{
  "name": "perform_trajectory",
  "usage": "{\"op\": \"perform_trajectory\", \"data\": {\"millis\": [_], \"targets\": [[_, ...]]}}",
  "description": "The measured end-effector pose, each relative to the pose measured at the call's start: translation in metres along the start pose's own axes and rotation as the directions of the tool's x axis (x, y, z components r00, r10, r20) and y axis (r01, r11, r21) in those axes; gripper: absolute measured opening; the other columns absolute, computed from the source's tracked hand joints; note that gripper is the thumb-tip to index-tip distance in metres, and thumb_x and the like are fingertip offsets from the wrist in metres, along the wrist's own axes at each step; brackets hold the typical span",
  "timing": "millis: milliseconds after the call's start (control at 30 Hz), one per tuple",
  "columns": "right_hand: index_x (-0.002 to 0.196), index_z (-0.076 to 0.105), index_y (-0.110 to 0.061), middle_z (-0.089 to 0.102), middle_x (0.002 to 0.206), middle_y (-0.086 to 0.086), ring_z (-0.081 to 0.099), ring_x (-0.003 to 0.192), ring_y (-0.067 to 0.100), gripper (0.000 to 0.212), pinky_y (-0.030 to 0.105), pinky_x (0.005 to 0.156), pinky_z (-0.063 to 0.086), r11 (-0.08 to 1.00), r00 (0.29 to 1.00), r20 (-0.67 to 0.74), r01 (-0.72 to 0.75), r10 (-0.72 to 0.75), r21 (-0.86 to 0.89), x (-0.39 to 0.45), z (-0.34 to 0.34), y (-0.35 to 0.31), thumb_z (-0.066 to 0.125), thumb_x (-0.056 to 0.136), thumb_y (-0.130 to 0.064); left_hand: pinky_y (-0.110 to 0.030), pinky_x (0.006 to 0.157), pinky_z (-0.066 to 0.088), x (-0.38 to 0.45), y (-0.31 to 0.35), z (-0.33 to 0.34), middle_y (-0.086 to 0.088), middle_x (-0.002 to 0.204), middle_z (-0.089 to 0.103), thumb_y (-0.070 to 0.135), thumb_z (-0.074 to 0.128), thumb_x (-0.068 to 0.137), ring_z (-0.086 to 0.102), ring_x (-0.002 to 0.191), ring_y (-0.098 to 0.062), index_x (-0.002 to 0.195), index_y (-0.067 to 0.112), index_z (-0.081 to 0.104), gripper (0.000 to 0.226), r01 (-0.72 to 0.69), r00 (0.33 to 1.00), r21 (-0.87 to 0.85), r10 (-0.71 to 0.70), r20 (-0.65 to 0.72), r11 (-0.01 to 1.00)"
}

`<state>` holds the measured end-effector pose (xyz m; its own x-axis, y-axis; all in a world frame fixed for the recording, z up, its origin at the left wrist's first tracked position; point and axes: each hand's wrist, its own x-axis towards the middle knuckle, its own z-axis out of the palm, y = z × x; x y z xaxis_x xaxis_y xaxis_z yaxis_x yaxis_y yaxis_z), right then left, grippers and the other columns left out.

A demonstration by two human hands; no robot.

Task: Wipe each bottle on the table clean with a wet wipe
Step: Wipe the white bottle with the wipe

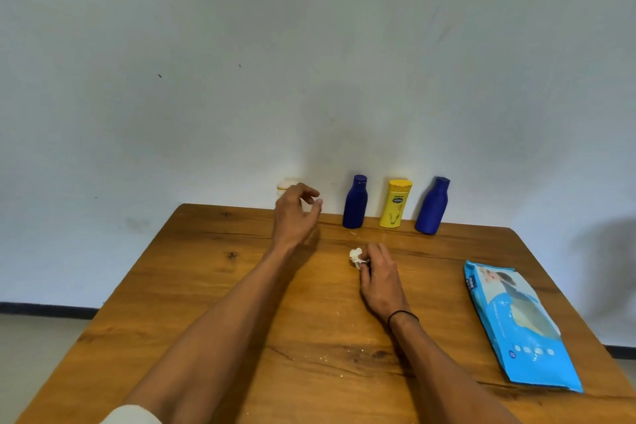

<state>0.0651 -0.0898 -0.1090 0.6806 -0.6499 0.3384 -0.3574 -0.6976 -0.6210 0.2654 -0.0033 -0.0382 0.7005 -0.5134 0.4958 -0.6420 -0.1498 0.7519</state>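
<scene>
Four bottles stand in a row along the far edge of the brown wooden bench (213, 286), close to the pale wall. From left to right they are a white plastic bottle with a rounded cream cap (288, 185), a dark blue plastic bottle with a narrow neck (355, 204), a yellow plastic bottle with a flat yellow cap (395, 204), and a second dark blue plastic bottle (433, 206), which leans a little to the left.

The left hand (292, 213) is stretched out in front of the white bottle and covers most of it. Its fingers (308, 192) are curved and apart, and the thumb stands away from them. I cannot tell if they already touch the bottle, but they do not close around it.

The right hand (380, 277) rests on the bench near the middle. Its fingers are pinched together on a small crumpled white wet wipe (356, 256), which sits just in front of the fingertips.

A light blue soft pack of wet wipes (516, 330) lies flat on the right side of the bench, well apart from both hands.

By my judgement, the step in hand is the taking of the white bottle, the first one on the left, so that it can be wiped. The next move calls for the left fingers to close around its body and bring it toward the middle of the bench, where the right hand with the wipe can reach it. The bottle stands very near the wall, so the grip must be careful not to knock it over.
</scene>
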Motion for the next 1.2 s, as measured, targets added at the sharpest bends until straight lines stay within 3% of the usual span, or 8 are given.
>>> {"op": "perform_trajectory", "data": {"millis": [133,300,433,567,700,833,1000,1200], "targets": [[0.109,0.055,-0.023,0.048,0.113,-0.007,0.051,0.1,0.009,0.023,0.024,0.082,0.052,0.996,0.998,0.032,0.057,-0.055,-0.067,-0.002,0.001,-0.003,0.058,0.098,-0.002,-0.042,0.085,0.059,0.019,-0.034,-0.046,-0.001,0.119,0.061,0.019,0.08,0.084,0.058,0.108,-0.018,0.12,0.023,0.064,0.04,0.067,0.991,0.071,-0.058,-0.117,0.995],[0.114,0.058,-0.02,0.047,0.117,-0.006,0.048,0.105,0.008,0.021,0.02,0.085,0.049,0.99,0.995,0.056,0.088,-0.082,-0.11,-0.001,0.003,-0.006,0.059,0.1,-0.004,-0.053,0.108,0.05,0.014,-0.059,-0.069,-0.008,0.153,0.041,0.019,0.086,0.076,0.042,0.139,-0.03,0.151,0.042,0.037,0.092,0.061,0.964,0.251,-0.122,0.236,0.966],[0.115,0.056,-0.021,0.046,0.118,-0.006,0.048,0.105,0.008,0.022,0.023,0.086,0.052,0.989,0.995,0.061,0.09,-0.084,-0.118,-0.002,0.003,-0.005,0.059,0.1,-0.005,-0.035,0.093,0.054,0.011,-0.057,-0.065,-0.009,0.153,0.042,0.005,0.086,0.076,0.048,0.136,-0.028,0.154,0.059,0.017,0.117,0.183,0.905,0.157,-0.229,0.359,0.971],[0.117,0.057,-0.021,0.047,0.118,-0.006,0.049,0.103,0.009,0.025,0.024,0.085,0.053,0.988,0.994,0.055,0.099,-0.093,-0.116,-0.003,0.005,-0.002,0.059,0.099,-0.004,-0.017,0.079,0.051,0.007,-0.054,-0.053,0.0,0.14,0.049,0.002,0.083,0.08,0.054,0.123,-0.019,0.152,0.051,0.015,0.11,0.207,0.918,-0.016,-0.189,0.349,0.978],[0.115,0.058,-0.021,0.048,0.116,-0.006,0.05,0.101,0.009,0.026,0.024,0.082,0.053,0.989,0.994,0.055,0.105,-0.099,-0.109,-0.001,0.007,0.001,0.061,0.097,-0.003,-0.044,0.096,0.06,0.011,-0.055,-0.039,-0.01,0.133,0.06,0.009,0.08,0.086,0.065,0.116,-0.028,0.152,0.049,0.012,0.102,0.151,0.949,0.041,-0.156,0.275,0.988],[0.114,0.058,-0.021,0.048,0.115,-0.006,0.05,0.101,0.009,0.026,0.022,0.08,0.05,0.989,0.994,0.056,0.1,-0.094,-0.106,0.001,0.009,0.002,0.061,0.096,-0.002,-0.036,0.094,0.056,0.015,-0.055,-0.024,-0.014,0.138,0.061,0.009,0.079,0.09,0.065,0.12,-0.028,0.155,0.04,0.018,0.094,0.127,0.957,0.068,-0.14,0.252,0.99],[0.117,0.057,-0.021,0.047,0.117,-0.007,0.051,0.103,0.008,0.025,0.023,0.082,0.051,0.99,0.995,0.055,0.092,-0.087,-0.108,0.0,0.008,0.002,0.06,0.098,-0.004,-0.022,0.082,0.054,0.011,-0.054,-0.023,-0.007,0.13,0.059,0.009,0.081,0.089,0.062,0.11,-0.016,0.154,0.046,0.018,0.098,0.182,0.94,-0.046,-0.16,0.302,0.982],[0.118,0.057,-0.02,0.049,0.119,-0.005,0.052,0.103,0.008,0.024,0.025,0.084,0.054,0.99,0.994,0.027,0.107,-0.105,-0.093,-0.005,0.001,-0.008,0.06,0.099,-0.007,-0.034,0.089,0.061,-0.021,-0.04,-0.04,0.001,0.119,0.064,0.012,0.09,0.08,0.067,0.109,-0.013,0.152,0.055,0.019,0.111,0.34,0.913,-0.209,-0.269,0.306,0.917]]}}
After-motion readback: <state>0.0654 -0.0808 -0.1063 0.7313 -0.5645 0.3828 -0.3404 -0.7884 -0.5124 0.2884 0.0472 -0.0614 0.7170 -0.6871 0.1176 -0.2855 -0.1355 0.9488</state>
